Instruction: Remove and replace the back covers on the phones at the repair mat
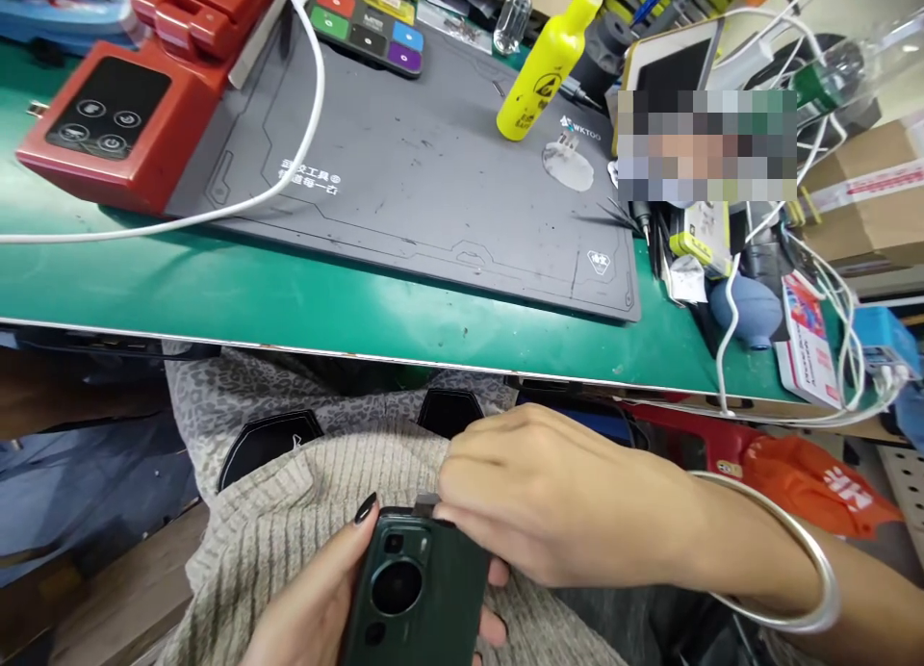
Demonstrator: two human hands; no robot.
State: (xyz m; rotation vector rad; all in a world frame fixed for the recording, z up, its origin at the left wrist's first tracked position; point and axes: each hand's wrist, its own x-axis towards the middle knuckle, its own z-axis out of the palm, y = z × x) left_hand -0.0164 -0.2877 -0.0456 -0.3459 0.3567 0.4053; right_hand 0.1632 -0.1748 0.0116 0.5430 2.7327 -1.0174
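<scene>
A dark green smartphone (440, 579) lies back side up in my left hand (310, 599), low in the view over my lap. Its round camera block faces me, and the lower end runs out of the picture. My left thumb, with a black nail, presses along one side while fingertips show at the other. My right hand (534, 498) is closed at the phone's top edge, fingers bent in a pinch. A small grey flat piece (425, 503) sticks out of that pinch against the edge; most of it is hidden.
A grey work mat (433, 166) covers much of the green bench (346, 295). On or beside it stand a red machine (122, 117), a yellow bottle (541, 74) and a coloured-button pad (368, 33). Tools, a blue air blower (747, 312) and white cables crowd the right side.
</scene>
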